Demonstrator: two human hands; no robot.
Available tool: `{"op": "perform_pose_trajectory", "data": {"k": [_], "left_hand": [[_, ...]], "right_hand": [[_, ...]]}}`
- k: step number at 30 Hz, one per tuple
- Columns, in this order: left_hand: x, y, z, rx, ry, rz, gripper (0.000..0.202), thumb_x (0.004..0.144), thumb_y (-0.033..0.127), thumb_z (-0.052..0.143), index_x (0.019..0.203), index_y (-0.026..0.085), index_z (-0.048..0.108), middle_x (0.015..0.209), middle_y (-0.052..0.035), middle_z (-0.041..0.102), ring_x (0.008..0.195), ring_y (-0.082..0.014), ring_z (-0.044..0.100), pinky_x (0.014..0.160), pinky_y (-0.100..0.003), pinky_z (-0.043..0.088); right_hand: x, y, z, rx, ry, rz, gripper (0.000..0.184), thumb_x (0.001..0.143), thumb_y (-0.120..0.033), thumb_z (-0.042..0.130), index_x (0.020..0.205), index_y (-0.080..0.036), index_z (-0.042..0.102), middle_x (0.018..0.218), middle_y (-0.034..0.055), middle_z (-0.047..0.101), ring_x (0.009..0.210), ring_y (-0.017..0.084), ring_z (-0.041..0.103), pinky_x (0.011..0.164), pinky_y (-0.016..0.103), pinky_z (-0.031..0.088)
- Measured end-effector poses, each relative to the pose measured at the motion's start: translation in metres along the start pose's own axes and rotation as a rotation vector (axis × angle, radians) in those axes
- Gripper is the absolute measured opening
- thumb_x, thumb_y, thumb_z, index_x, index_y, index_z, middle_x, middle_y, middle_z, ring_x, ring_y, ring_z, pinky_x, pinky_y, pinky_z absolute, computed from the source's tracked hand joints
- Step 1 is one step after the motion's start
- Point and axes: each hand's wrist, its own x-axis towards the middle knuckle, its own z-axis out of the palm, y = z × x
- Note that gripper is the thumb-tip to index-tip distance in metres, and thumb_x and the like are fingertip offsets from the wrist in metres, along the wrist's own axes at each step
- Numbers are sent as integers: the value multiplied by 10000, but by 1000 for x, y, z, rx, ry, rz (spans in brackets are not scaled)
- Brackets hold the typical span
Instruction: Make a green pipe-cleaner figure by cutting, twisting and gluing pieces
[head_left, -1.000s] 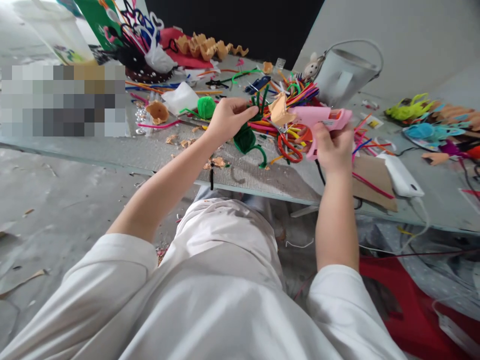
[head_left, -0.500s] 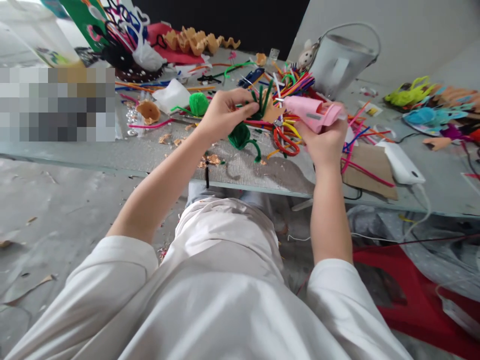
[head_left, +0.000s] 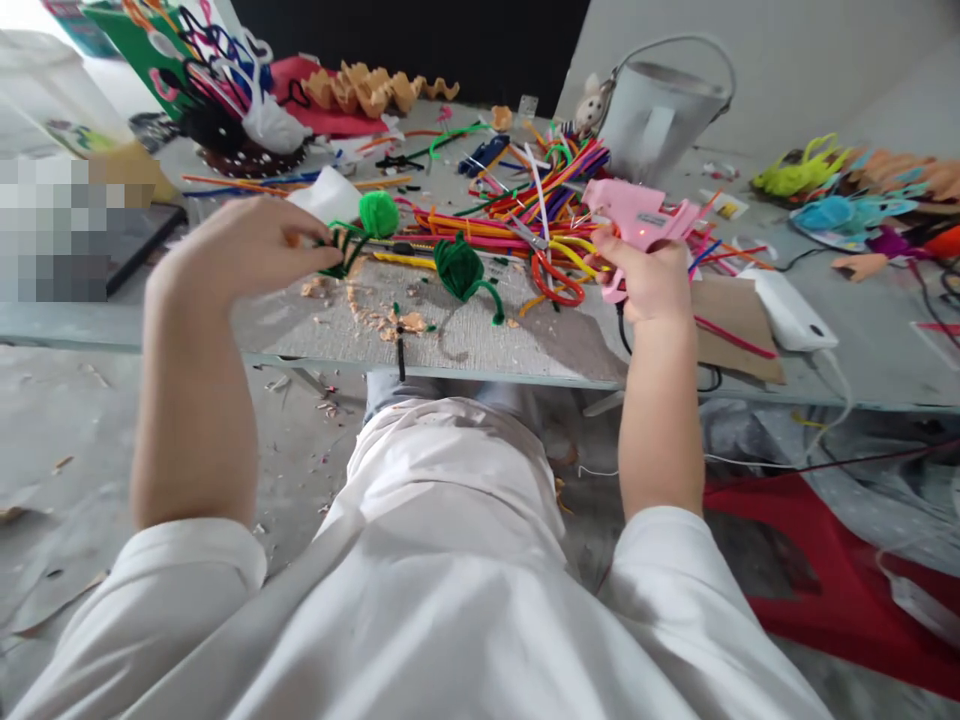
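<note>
My left hand (head_left: 244, 240) is over the left part of the table, thumb and fingers closed around the end of a dark green pipe-cleaner piece (head_left: 346, 252) with several prongs. My palm hides part of it. Just beyond sits a bright green ball (head_left: 379, 214) with a curled stem. In my right hand (head_left: 656, 275) is a pink glue gun (head_left: 637, 215), its nozzle raised and pointing left. Between the hands lie a dark green wound ball (head_left: 458, 268) with a tail and orange-handled scissors (head_left: 556, 282).
Loose pipe cleaners (head_left: 559, 180) are heaped before a metal watering can (head_left: 656, 115). An egg carton strip (head_left: 367, 88) lies at the back. Cardboard (head_left: 739, 330) and a white power block (head_left: 795, 312) are at right. Torn orange scraps (head_left: 401, 322) lie near the front edge.
My left hand has moved left with the dark green pipe-cleaner piece, away from the nozzle. The glue gun has tilted upward in my right hand. The view has shifted slightly.
</note>
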Motion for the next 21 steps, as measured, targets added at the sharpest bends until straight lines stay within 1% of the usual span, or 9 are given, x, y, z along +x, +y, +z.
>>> {"op": "perform_pose_trajectory", "data": {"k": [1, 3, 5, 7, 9, 11, 14, 18, 21], "left_hand": [[10, 2, 8, 123, -54, -20, 173, 704, 366, 748, 678, 199, 709, 559, 66, 503, 526, -45, 365, 747, -261, 442], [34, 15, 31, 217, 19, -103, 257, 808, 475, 653, 778, 230, 727, 674, 17, 581, 581, -103, 430, 676, -291, 382], [62, 30, 61, 76, 97, -139, 251, 776, 509, 683, 702, 270, 700, 663, -8, 591, 604, -153, 427, 638, -350, 313], [88, 40, 93, -95, 159, -89, 265, 754, 499, 664, 605, 283, 628, 587, 6, 495, 583, -152, 351, 607, -359, 259], [107, 40, 122, -229, 247, -25, 324, 732, 491, 633, 526, 264, 527, 505, 22, 352, 586, -135, 250, 584, -350, 209], [114, 33, 144, -309, 245, -23, 317, 729, 498, 601, 528, 272, 507, 514, 16, 374, 598, -144, 276, 581, -354, 214], [109, 22, 158, -308, 206, -43, 302, 719, 550, 593, 550, 307, 534, 553, 2, 439, 608, -178, 344, 598, -372, 224], [99, 16, 159, -244, 193, -50, 354, 712, 562, 588, 498, 303, 478, 536, -1, 405, 599, -189, 353, 603, -380, 223], [98, 19, 159, -240, 211, -54, 341, 722, 515, 583, 510, 277, 460, 537, 1, 381, 581, -170, 331, 585, -377, 218]], "right_hand": [[1, -3, 0, -19, -11, -7, 313, 669, -441, 864, 786, -229, 665, 752, 20, 681, 620, 180, 666, 446, 288, 451], [4, -11, 1, -60, -2, -83, 348, 646, -483, 879, 770, -229, 676, 725, 33, 692, 577, 186, 647, 437, 306, 457], [9, -19, 1, -119, -6, -236, 370, 636, -532, 876, 755, -230, 697, 727, 48, 718, 588, 199, 650, 501, 342, 515], [16, -24, 1, -198, -34, -372, 359, 660, -550, 856, 758, -235, 716, 769, 61, 750, 645, 215, 670, 632, 387, 573], [22, -25, 1, -274, -48, -435, 352, 673, -554, 847, 753, -237, 716, 795, 72, 763, 714, 238, 688, 740, 426, 587], [24, -21, 0, -307, -22, -452, 371, 680, -581, 834, 744, -240, 703, 794, 82, 761, 762, 265, 699, 784, 457, 585], [23, -12, 0, -359, -37, -444, 384, 672, -602, 840, 761, -270, 672, 840, 78, 769, 813, 282, 708, 827, 480, 582], [16, -5, 0, -490, -59, -409, 387, 724, -637, 787, 698, -296, 607, 690, 42, 722, 685, 253, 674, 731, 464, 581], [12, -4, 3, -517, -38, -471, 403, 757, -664, 730, 702, -291, 589, 725, 43, 726, 721, 260, 692, 737, 462, 587]]}}
